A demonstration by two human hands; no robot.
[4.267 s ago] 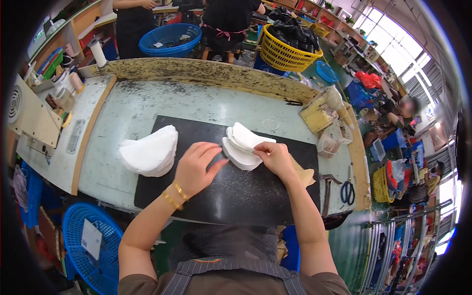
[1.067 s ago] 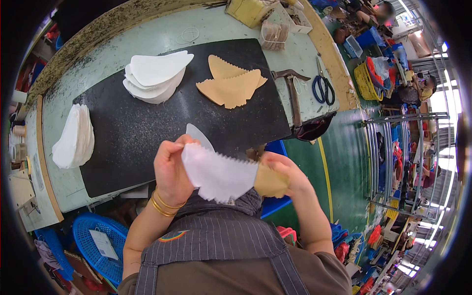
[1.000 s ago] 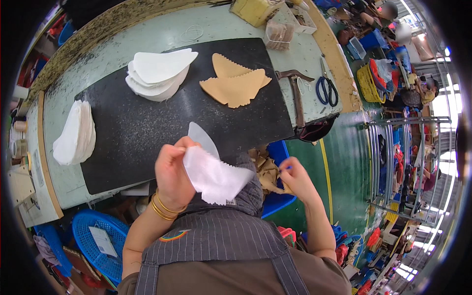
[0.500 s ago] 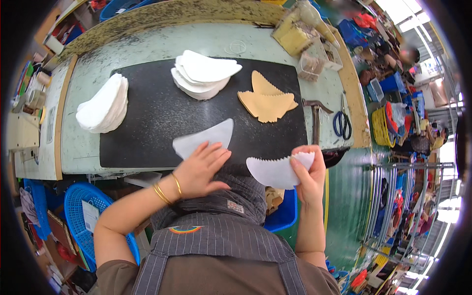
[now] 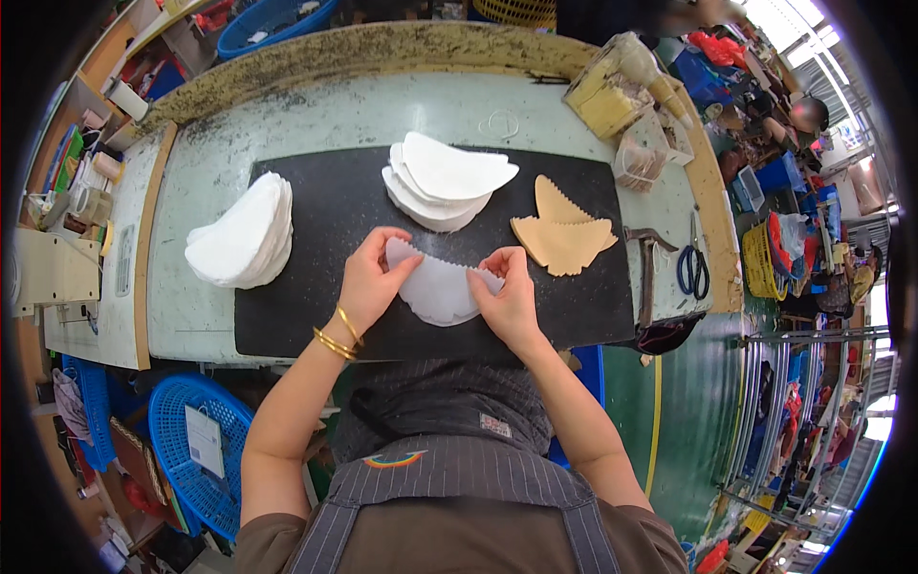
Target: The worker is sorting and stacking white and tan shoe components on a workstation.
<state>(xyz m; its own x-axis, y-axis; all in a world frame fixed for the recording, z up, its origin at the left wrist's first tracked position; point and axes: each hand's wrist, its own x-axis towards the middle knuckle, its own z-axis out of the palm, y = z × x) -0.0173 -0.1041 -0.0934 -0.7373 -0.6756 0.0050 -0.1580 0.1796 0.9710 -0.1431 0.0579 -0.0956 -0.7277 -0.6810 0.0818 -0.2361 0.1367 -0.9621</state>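
Between my two hands is a whitish curved piece (image 5: 438, 285) with a zigzag upper edge, low over the near part of the black mat (image 5: 320, 239). My left hand (image 5: 371, 273) pinches its left end between thumb and fingers. At the opposite end my right hand (image 5: 507, 298) grips it the same way. A smooth white piece seems to lie under it, but I cannot tell how far they overlap. Beyond my hands stands a stack of white curved pieces (image 5: 454, 177), and tan zigzag-edged pieces (image 5: 564, 241) lie to its right.
Another white stack (image 5: 244, 234) sits across the mat's left edge. On the right are a hammer (image 5: 646, 273) and dark-handled scissors (image 5: 692, 272). A worn yellowish block (image 5: 612, 86) and a clear container (image 5: 643, 163) stand at the back right. A blue basket (image 5: 191, 450) is below the table, left.
My right hand has brought the zigzag-edged piece left over the mat. My left hand, earlier flat on the smooth white piece, now pinches the zigzag piece's left end. The view has shifted.
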